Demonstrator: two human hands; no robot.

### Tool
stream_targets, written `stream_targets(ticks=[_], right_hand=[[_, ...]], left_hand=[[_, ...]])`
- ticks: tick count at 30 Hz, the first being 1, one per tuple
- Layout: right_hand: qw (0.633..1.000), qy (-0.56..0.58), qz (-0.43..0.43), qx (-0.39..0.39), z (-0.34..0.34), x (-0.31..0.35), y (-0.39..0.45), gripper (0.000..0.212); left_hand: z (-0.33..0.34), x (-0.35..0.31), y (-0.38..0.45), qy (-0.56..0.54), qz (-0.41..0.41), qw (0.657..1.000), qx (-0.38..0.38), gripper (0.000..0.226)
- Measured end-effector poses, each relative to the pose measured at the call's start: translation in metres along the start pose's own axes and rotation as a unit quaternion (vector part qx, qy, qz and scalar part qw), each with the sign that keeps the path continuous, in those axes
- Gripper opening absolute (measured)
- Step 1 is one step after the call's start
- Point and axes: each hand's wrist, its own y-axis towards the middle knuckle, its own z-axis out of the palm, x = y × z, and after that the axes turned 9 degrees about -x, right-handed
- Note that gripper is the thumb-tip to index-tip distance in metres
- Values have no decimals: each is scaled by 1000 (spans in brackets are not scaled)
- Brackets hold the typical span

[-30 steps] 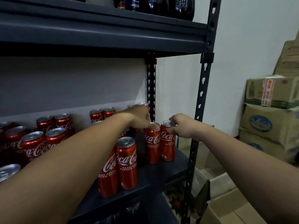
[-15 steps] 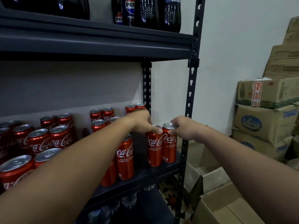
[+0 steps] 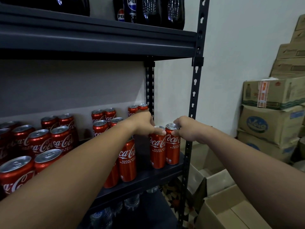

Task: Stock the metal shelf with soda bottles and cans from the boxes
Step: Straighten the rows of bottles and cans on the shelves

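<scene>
Two slim red Coca-Cola cans stand side by side at the right front of the dark metal shelf [image 3: 148, 178]. My left hand [image 3: 143, 123] grips the top of the left can [image 3: 157, 149]. My right hand [image 3: 187, 128] grips the top rim of the right can [image 3: 173, 147]. Both cans rest upright on the shelf board, touching each other. Several more Coca-Cola cans [image 3: 49, 139] stand in pairs across the same shelf to the left and behind. Dark Pepsi bottles [image 3: 132, 9] stand on the shelf above.
The shelf's front right post [image 3: 194, 96] rises just right of my right hand. Clear water bottles [image 3: 132, 201] sit on the level below. Open cardboard boxes [image 3: 221, 210] lie on the floor at lower right, and stacked closed cartons [image 3: 270, 113] stand against the right wall.
The view has tilted up a little, showing more of the Pepsi bottles. Both hands stay on the tops of the two front cans, which stand in nearly the same spot.
</scene>
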Motion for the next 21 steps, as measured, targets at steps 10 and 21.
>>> stream_targets(ticks=[10, 21], right_hand=[[1000, -3, -7, 21, -5, 2, -2, 16], [997, -80, -14, 6, -6, 10, -5, 17]], left_hand=[[-2, 2, 0, 8, 12, 1000, -4, 55], [1, 1, -3, -8, 14, 1000, -14, 53]])
